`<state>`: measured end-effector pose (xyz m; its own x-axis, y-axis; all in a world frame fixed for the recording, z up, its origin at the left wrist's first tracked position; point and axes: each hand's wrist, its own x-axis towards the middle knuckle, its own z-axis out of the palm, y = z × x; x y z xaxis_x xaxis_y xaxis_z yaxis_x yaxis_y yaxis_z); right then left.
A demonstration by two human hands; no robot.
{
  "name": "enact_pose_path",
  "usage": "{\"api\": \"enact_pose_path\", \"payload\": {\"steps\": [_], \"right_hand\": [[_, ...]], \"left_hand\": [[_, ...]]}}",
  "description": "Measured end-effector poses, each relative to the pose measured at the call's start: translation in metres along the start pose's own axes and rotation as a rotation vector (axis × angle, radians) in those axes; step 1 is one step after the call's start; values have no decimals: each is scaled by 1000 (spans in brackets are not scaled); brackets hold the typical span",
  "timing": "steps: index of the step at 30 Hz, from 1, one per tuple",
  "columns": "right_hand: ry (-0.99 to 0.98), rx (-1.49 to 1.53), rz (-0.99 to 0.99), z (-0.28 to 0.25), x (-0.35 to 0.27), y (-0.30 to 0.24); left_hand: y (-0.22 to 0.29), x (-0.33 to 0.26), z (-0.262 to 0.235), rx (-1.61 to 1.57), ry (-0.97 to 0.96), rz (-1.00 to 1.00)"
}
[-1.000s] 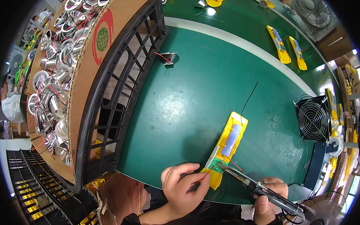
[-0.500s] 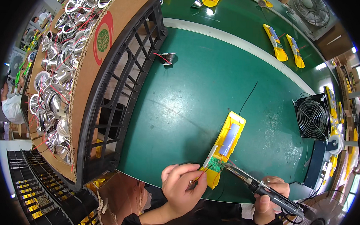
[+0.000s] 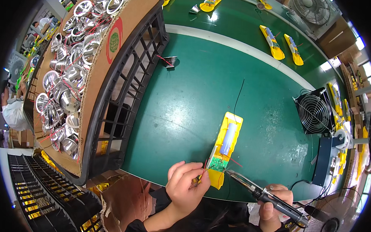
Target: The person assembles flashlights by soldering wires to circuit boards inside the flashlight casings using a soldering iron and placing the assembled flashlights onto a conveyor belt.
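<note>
Left hand [image 3: 186, 185] pinches thin wires [image 3: 203, 170] at the near end of the yellow casing [image 3: 225, 154], which lies on the green tabletop [image 3: 194, 100] near its front edge. Right hand [image 3: 274, 203] is closed around a soldering iron [image 3: 264, 195], tip at the green circuit board [image 3: 217, 163] inside the casing.

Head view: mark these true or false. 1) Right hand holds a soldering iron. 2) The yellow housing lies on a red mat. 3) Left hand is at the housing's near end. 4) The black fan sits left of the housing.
1) True: the right hand grips the soldering iron.
2) False: the yellow housing lies on the green table.
3) True: the left hand pinches there.
4) False: the black fan sits to its right.
</note>
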<state>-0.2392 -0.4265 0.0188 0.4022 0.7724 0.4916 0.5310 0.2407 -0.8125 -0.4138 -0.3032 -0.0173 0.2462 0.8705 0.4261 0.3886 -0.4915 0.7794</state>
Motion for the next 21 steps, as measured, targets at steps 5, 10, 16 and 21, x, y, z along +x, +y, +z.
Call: {"api": "enact_pose_path", "payload": {"steps": [5, 10, 16, 21], "right_hand": [[-64, 40, 154, 6, 5, -1], [-12, 66, 167, 14, 15, -3], [-24, 45, 210, 20, 16, -2], [-59, 53, 270, 20, 20, -1]], "left_hand": [[2, 0, -1, -6, 24, 9], [2, -1, -4, 4, -1, 25], [-1, -2, -3, -22, -3, 27], [-1, -2, -5, -24, -60, 25]]}}
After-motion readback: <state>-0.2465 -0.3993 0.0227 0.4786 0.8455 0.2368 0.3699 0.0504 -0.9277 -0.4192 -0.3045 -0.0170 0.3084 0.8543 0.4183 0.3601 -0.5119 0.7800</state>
